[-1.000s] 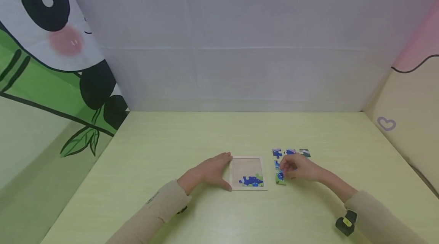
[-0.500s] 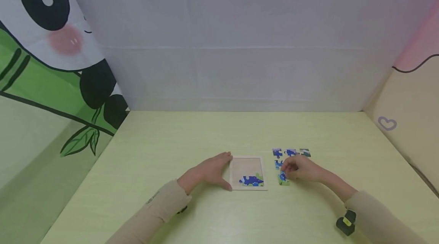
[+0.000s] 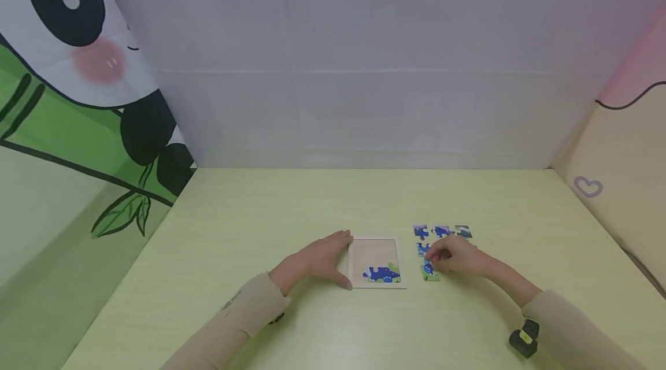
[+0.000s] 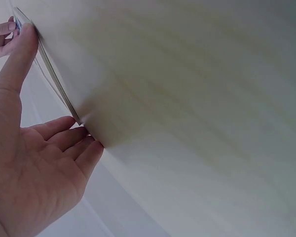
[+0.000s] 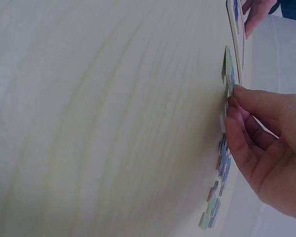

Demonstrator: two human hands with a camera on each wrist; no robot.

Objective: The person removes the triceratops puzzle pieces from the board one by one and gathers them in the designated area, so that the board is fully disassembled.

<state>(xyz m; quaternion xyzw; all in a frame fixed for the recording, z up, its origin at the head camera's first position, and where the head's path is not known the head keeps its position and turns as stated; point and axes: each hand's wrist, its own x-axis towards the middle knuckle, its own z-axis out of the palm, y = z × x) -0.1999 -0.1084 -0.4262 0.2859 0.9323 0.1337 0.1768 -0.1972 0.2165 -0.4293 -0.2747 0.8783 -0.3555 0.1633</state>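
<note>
A square jigsaw tray (image 3: 374,251) with a pale rim lies mid-table; joined blue and green pieces (image 3: 384,274) fill its lower right part. Along its left side my left hand (image 3: 322,257) spans, thumb at the near corner and fingers at the far one. The left wrist view shows these fingers against the tray's edge (image 4: 56,76). To the right of the tray, my right hand (image 3: 460,255) pinches a blue and green puzzle piece (image 3: 430,276) between thumb and fingertips. Seen from the right wrist, that puzzle piece (image 5: 229,66) stands slightly tilted at the table surface.
Behind the right hand lie several loose pieces, among them a blue one (image 3: 421,232), another blue one (image 3: 441,231) and a dark greenish one (image 3: 462,231). Part of this group is covered by the hand. A pale cloth wall (image 3: 364,115) rises behind the table.
The pinched puzzle piece has shifted slightly right, toward the right hand, and turned straighter. My left hand and the tray have kept their places.
</note>
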